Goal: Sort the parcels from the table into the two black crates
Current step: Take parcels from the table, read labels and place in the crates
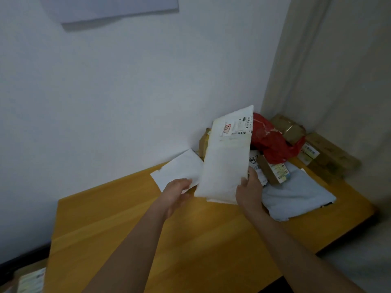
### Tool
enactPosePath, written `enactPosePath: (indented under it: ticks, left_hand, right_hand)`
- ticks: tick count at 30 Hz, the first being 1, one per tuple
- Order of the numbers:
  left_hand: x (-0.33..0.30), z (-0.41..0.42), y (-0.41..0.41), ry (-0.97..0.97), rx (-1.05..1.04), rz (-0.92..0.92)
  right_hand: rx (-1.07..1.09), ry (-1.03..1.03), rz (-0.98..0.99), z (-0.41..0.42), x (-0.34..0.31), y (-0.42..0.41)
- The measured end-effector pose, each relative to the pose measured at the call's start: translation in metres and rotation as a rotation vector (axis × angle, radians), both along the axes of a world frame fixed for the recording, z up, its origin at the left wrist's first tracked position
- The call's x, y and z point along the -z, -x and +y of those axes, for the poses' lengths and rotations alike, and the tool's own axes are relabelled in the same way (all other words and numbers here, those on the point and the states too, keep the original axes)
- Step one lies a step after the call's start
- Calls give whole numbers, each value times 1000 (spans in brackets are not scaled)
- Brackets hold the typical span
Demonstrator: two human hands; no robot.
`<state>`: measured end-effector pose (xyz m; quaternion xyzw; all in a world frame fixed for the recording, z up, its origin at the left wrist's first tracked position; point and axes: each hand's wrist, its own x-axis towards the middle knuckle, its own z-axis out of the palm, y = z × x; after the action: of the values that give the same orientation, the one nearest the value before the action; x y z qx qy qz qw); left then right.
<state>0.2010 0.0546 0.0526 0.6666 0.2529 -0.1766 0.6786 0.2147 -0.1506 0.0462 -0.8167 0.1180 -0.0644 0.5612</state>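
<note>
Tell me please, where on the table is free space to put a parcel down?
The table is bare on its near and left part, in front of the left hand and under both forearms. The far right corner is crowded: red bag, brown boxes, grey bag.

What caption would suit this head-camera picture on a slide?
Right hand lifts a white mailer; left hand holds a smaller white envelope above the wooden table.
</note>
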Motion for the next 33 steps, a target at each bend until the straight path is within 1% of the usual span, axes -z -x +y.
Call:
enactPosePath:
  ticks: [3, 6, 9, 13, 20, 33]
  left_hand:
    - [-2, 9, 6, 16, -27, -19]
    - [-5, 18, 13, 86, -56, -40]
    - [-9, 25, 19, 140, -52, -84]
    - [-13, 34, 25, 189, -108, -145]
    - [-19, 37, 24, 203, -238, -203]
    - [-22, 40, 37, 158, -301, -276]
  right_hand:
    - [-38, -30, -30, 8, -3, 7]
    - [-93, -85, -23, 18, -5, 10]
    - [-148, -121, -34, 27, -7, 10]
    - [-227, -138, -24, 34, -9, 4]
    - [-381, -129, 36, 31, -13, -20]
    - [-520, -164, 78, 39, -5, -40]
